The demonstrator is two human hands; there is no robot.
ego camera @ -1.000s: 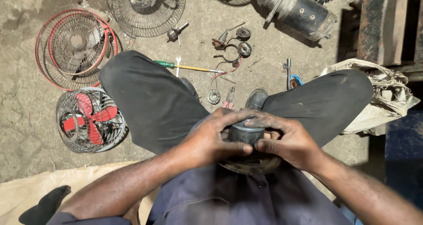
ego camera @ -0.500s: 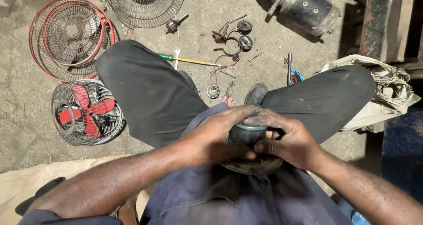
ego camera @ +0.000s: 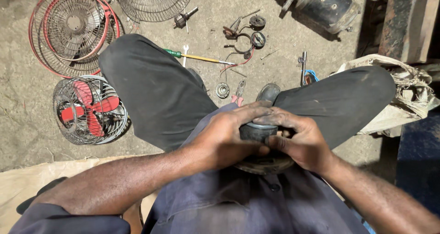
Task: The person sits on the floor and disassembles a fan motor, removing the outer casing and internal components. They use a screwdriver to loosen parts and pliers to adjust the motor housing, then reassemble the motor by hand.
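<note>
Both hands, left (ego camera: 224, 140) and right (ego camera: 300, 142), in clenched grip around a dark, rounded, greasy metal part (ego camera: 257, 132).

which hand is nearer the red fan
Left. The left hand grips the dark part on the side toward the red fan; the right hand is beyond it.

packages: one candidate only, a crumpled off-white sack (ego camera: 403, 96), far right, on the floor beside the person's right knee; soft and shapeless, dirty cream cloth or woven plastic, mouth rumpled, contents not visible.
labels: none seen.
signs: none seen.
screens: none seen.
uncertain: small blue item near the sack, too small to tell.
</note>
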